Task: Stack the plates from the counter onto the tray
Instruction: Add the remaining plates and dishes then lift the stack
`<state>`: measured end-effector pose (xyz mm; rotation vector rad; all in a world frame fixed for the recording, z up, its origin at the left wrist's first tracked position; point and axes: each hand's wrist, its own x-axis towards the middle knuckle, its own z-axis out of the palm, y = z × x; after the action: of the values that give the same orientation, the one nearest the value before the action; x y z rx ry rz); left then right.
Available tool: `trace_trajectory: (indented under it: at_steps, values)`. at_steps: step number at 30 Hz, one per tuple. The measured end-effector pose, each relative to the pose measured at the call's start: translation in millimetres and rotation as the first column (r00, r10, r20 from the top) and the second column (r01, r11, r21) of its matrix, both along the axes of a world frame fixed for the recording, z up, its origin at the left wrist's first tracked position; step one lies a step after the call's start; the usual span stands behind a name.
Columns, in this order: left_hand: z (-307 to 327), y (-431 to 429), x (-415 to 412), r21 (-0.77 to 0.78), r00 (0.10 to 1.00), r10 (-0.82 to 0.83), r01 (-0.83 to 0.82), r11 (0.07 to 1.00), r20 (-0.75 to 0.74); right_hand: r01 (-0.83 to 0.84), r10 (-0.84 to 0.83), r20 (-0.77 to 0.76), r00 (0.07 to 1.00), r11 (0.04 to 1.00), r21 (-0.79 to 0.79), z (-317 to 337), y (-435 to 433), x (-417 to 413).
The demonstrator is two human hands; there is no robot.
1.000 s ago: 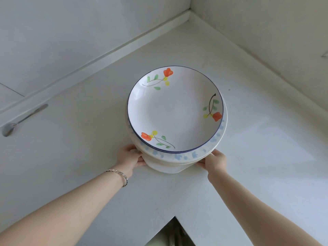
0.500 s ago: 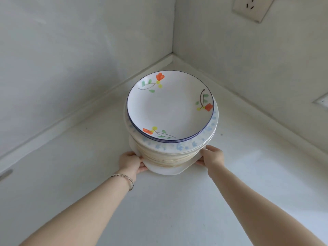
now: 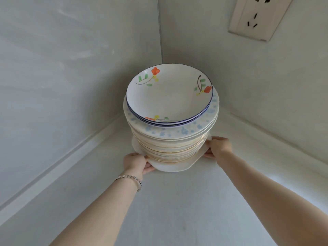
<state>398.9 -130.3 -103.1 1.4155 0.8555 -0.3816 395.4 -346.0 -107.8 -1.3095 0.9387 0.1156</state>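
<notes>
Two hands clamp tray (image 3: 170,168) rim: left hand (image 3: 134,161); right hand (image 3: 220,146) | white counter (image 3: 177,210) corner | wall socket (image 3: 259,16)

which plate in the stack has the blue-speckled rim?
The wide plate under the blue-lined flowered plates on top; those below it look plain cream.

Two pale walls (image 3: 71,68) meet in a corner; a socket (image 3: 257,18) sits right of it, above the white counter (image 3: 177,210).
</notes>
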Motion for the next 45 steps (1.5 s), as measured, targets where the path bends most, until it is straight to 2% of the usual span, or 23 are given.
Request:
trace_trajectory:
  at_steps: [10,21,29,33,36,45]
  values:
    - [1,-11,38,-0.031,1.0,0.015,-0.014,0.999,0.018,0.02,-0.02,0.002,1.0,0.999,-0.05,-5,-10,39]
    - [-5,4,55,0.012,0.998,-0.065,0.065,0.998,0.02,0.082,-0.083,0.024,0.996,0.997,0.012,-6,6,34]
    - [0,3,51,-0.011,1.0,-0.006,0.006,1.0,0.029,0.034,-0.036,0.055,0.998,0.999,0.036,-6,15,16]
    - [0,4,62,-0.008,0.997,0.041,-0.041,0.999,0.069,0.015,-0.029,0.085,0.996,0.987,0.158,-9,34,-2]
    - [-4,5,62,-0.027,0.997,0.021,-0.019,0.999,0.075,0.087,-0.106,0.09,0.99,0.978,0.19,-10,37,1]
    - [-13,4,52,-0.09,0.997,0.023,-0.017,0.996,0.074,0.042,-0.05,0.058,0.997,0.99,0.138,-2,19,17]
